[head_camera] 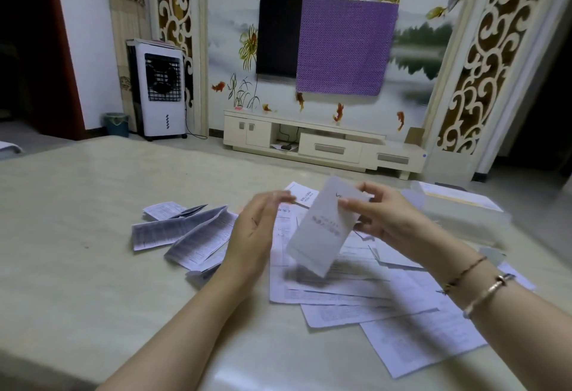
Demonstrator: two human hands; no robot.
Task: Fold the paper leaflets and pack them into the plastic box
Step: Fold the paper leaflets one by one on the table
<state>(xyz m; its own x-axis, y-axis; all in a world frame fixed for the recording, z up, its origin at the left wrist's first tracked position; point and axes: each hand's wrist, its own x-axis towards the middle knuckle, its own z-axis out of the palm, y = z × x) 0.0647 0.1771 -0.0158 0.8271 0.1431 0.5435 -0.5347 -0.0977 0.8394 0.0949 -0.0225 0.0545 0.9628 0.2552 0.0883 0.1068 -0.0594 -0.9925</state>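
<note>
Head view, looking forward and down across a pale table [93,220]. Both bare forearms reach in from the lower edge and meet over the middle of the table. The right hand [383,217], wrist ringed by a thin cord bracelet [464,273] and a metal bangle [489,291], is raised above the papers and pinches the upper part of a folded leaflet [322,229] between thumb and curled fingers; the leaflet hangs tilted, its lower end blurred. The left hand [257,229] stands edge-on just beside the leaflet, palm turned toward it, fingers straight and close together, holding nothing; whether it touches the paper cannot be told. Under and in front of the hands lies a loose spread of flat printed sheets [387,307], overlapping one another. Left of the hands, creased leaflets [185,233] lie in a small heap on the table. To the right, beyond the right hand, sits the clear plastic box [464,214], with what seems to be a pale, yellow-edged stack at its top. Background: a wall television [278,34] half covered by a purple cloth [343,47], a low cabinet [322,143], and a white air cooler [161,90].
</note>
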